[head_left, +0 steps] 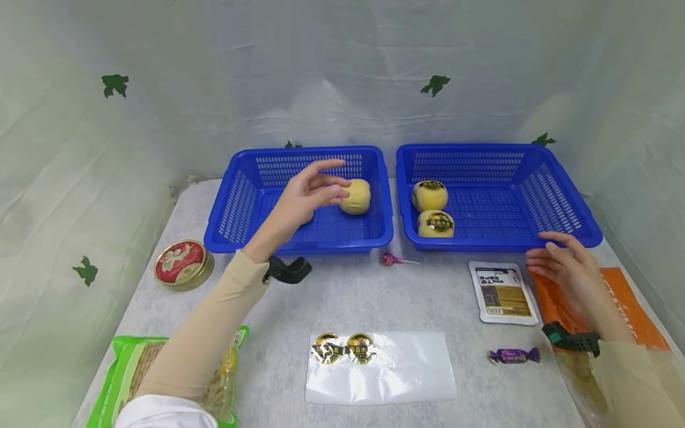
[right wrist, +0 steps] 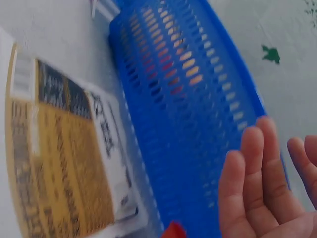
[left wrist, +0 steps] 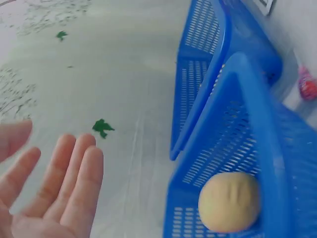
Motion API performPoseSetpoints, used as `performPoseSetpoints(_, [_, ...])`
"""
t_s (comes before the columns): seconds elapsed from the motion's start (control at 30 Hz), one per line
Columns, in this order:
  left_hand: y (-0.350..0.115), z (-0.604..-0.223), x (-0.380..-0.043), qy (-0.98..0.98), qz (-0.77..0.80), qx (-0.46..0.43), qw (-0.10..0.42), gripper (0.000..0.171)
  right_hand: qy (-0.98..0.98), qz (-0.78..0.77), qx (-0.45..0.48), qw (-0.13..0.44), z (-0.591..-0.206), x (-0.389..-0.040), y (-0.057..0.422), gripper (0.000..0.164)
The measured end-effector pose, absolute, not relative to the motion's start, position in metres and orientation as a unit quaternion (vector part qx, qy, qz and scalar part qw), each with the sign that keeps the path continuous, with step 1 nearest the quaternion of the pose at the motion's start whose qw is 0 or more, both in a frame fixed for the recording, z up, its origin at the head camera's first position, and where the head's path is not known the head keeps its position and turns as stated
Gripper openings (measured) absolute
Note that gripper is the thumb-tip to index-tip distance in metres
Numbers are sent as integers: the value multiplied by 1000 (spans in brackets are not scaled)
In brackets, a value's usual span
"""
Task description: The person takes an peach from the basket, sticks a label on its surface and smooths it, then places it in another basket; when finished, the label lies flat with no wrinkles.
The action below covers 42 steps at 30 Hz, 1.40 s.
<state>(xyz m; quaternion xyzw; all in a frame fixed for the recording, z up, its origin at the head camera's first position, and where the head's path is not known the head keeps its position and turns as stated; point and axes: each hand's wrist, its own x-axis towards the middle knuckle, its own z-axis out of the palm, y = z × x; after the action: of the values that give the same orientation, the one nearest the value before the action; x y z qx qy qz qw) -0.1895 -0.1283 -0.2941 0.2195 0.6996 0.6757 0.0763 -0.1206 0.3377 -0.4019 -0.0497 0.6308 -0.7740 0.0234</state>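
Observation:
My left hand [head_left: 308, 193] hangs over the left blue basket [head_left: 299, 245], its fingers apart and loosely bent around nothing. Beside its fingertips in the head view lies a round pale-yellow fruit [head_left: 357, 199] inside that basket; another pale fruit is mostly hidden behind the wrist. By the front right corner of the right blue basket [head_left: 497, 244] is my right hand [head_left: 572, 270], fingers loosely extended, holding nothing. That basket contains two yellow fruits, a back one [head_left: 430, 199] and a front one [head_left: 431, 229], each with a black-and-gold label. A white sheet [head_left: 407, 368] carries two similar round stickers [head_left: 360, 349].
A red round tin [head_left: 182, 264] stands left, behind a green-edged bag [head_left: 115, 377] under the left forearm. A lollipop [head_left: 389, 259] lies before the baskets. Rightward are a white-and-brown packet [head_left: 504, 292], a purple-wrapped candy [head_left: 514, 355] and an orange bag [head_left: 628, 300].

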Motion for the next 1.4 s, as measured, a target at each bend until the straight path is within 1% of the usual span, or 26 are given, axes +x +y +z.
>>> performPoseSetpoints(0.1, [-148, -300, -172, 687, 701, 179, 70, 43, 637, -768, -68, 26, -394, -119, 329, 26])
performPoseSetpoints(0.23, [-167, -311, -144, 661, 734, 135, 76, 46, 635, -765, -98, 40, -380, -119, 312, 26])
performPoseSetpoints(0.43, [-177, -349, -108, 629, 764, 93, 112, 54, 636, -754, -152, 63, -358, -126, 278, 26])
performPoseSetpoints(0.57, [-177, -372, -97, 615, 776, 65, 120, 57, 655, -730, -176, 82, -345, -136, 251, 26])
performPoseSetpoints(0.73, [-171, -391, -97, 601, 791, 28, 112, 58, 675, -702, -196, 111, -335, -153, 216, 27])
performPoseSetpoints(0.87, [-162, -398, -104, 597, 798, 3, 80, 60, 692, -676, -219, 126, -327, -170, 186, 32])
performPoseSetpoints(1.0, [-151, -402, -110, 601, 799, -23, 21, 59, 707, -655, -234, 129, -314, -186, 157, 33])
performPoseSetpoints(1.17, [-138, -405, -113, 589, 805, -55, -48, 54, 718, -637, -241, 141, -304, -209, 127, 33])
performPoseSetpoints(1.27, [-132, -402, -112, 583, 807, -59, -74, 52, 718, -635, -243, 149, -307, -227, 113, 36])
performPoseSetpoints(1.4, [-127, -397, -109, 585, 804, -59, -90, 51, 722, -631, -240, 148, -317, -251, 95, 38])
